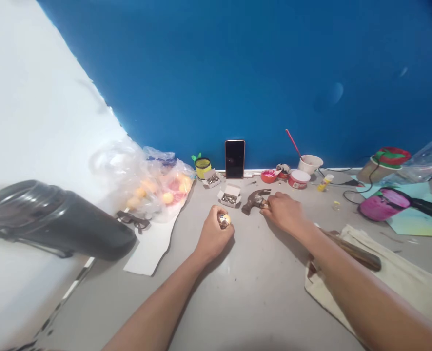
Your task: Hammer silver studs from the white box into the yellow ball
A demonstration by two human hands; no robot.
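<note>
My left hand (pixel 215 232) is wrapped round a small round object (pixel 224 221), pale with shiny metallic spots, just above the grey table (pixel 245 297). To its right, my right hand (pixel 281 210) has its fingers closed on the handle of a claw hammer (pixel 254 201) near the head, which points left. Between the hands and a little farther back lies an open small white box (pixel 229 196) of shiny metal pieces. Behind it to the left is a second such box (pixel 212 179).
A phone (pixel 235 159) stands against the blue wall. At left are a dark bottle (pixel 66 219), glasses (pixel 133 220) and plastic bags (pixel 157 185). At right are a white cup (pixel 310 164), tubs, a pink container (pixel 383 204), cables, and a cloth (pixel 402 282) under a wooden-handled tool (pixel 358 253).
</note>
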